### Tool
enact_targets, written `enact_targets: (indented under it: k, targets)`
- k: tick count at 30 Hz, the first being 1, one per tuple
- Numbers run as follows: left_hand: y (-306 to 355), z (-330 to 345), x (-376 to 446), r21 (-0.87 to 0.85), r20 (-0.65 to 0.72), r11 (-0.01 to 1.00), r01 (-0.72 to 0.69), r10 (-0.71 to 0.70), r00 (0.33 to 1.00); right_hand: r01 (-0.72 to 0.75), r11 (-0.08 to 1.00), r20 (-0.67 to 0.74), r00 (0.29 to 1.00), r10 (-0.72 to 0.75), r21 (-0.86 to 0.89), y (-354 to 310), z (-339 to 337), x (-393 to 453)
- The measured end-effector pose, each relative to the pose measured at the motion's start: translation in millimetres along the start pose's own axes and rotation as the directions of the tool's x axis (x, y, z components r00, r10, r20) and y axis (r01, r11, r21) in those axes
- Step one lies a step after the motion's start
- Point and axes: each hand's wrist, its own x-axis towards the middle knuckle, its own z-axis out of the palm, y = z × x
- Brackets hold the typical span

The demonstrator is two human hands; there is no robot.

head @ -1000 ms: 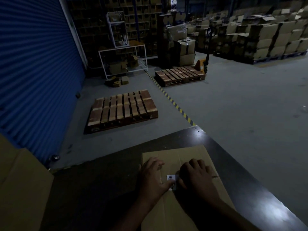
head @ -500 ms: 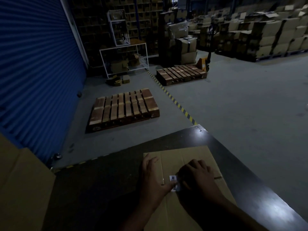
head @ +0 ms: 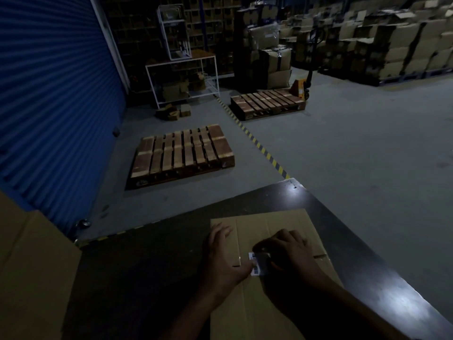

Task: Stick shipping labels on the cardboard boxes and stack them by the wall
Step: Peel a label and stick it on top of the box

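A flattened brown cardboard box (head: 279, 224) lies on the dark table (head: 152, 261) in front of me. A small white shipping label (head: 257, 265) with a barcode sits on the box between my hands. My left hand (head: 220, 256) lies flat on the box's left part, its thumb touching the label's left edge. My right hand (head: 289, 253) is on the label's right side, fingers curled down onto it, and covers part of it.
More cardboard (head: 31, 271) stands at the left by the blue roller shutter (head: 49, 94). Two wooden pallets (head: 181, 153) (head: 267, 101) lie on the floor beyond the table. A pallet jack (head: 304, 87), a white rack (head: 181, 79) and stacked boxes (head: 392, 45) fill the back.
My hands stay on the label. The right hand has shifted slightly to the right, so more of the label shows; the view has tilted a little.
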Motion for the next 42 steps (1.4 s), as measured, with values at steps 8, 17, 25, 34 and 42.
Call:
enact_targets:
  k: [8,17,25,34,42]
  targets:
    - [-5.1,4.0,2.2,-0.006,-0.034,1.0,-0.02,0.02,0.999,-0.008,0.999,0.048,0.999,0.01,-0.041,-0.4,-2.0,2.4]
    - [-6.4,6.4,3.0,-0.013,-0.053,0.999,-0.03,0.03,0.998,-0.026,0.999,0.13,0.991,0.029,-0.026,-4.2,-3.6,7.4]
    - [-8.4,7.2,2.7,-0.043,-0.062,0.999,-0.033,0.03,0.998,-0.036,0.999,0.099,0.994,0.039,-0.032,-3.8,-1.2,8.2]
    - [-5.1,6.2,3.4,-0.016,-0.044,1.0,-0.02,0.019,0.999,-0.024,0.999,0.051,0.998,0.022,0.037,-3.3,-2.0,5.3]
    - [-4.8,5.0,1.4,-0.032,-0.037,0.999,-0.019,0.018,0.999,-0.013,0.996,-0.066,0.998,0.019,0.094,-3.0,0.6,3.2]
